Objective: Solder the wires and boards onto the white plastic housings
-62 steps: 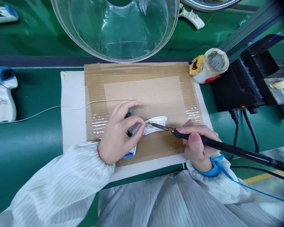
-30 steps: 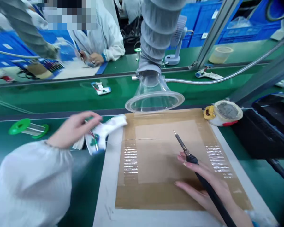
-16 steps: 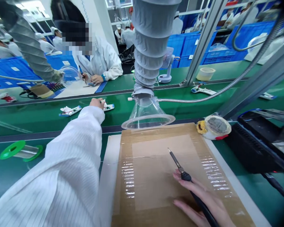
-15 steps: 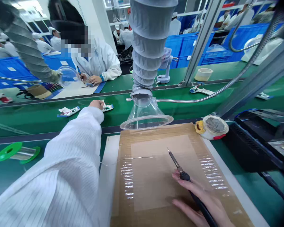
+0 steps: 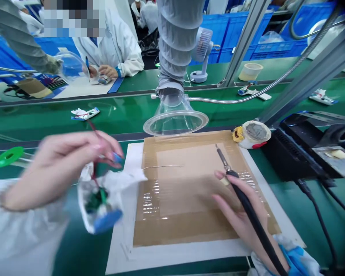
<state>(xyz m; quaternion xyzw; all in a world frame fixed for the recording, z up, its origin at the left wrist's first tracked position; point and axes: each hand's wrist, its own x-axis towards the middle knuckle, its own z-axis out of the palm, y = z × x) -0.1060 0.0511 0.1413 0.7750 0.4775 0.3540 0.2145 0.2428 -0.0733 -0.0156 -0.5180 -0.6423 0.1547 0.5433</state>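
Head view at a soldering bench: a white plastic casing (image 5: 112, 184) is gripped by the left hand (image 5: 63, 168), blurred by motion, over the left edge of a white sheet (image 5: 172, 260) on the green tabletop (image 5: 74, 249). The fingers are curled over the top of the casing, though the exact pinch cannot be told through the blur. A green circuit board (image 5: 95, 200) is seen inside the casing, a blue end piece (image 5: 107, 221) is at its lower end, and a thin red wire (image 5: 94, 170) is run up toward the fingers. A soldering iron (image 5: 248, 207) is held pen-style in the right hand (image 5: 235, 214), its tip pointed toward the far part of a taped cardboard mat (image 5: 186, 226). A length of solder wire (image 5: 163, 166) is laid across the mat's left part. A clear fume funnel (image 5: 175, 119) is hung just beyond the mat's far edge, a tip cleaner (image 5: 254, 134) is placed beside its far right corner, and a black soldering station (image 5: 290, 153) is set to the right. A blue wrist strap (image 5: 297, 257) is worn at the right cuff. A green solder spool (image 5: 8, 157) is seen at the tabletop's left edge.
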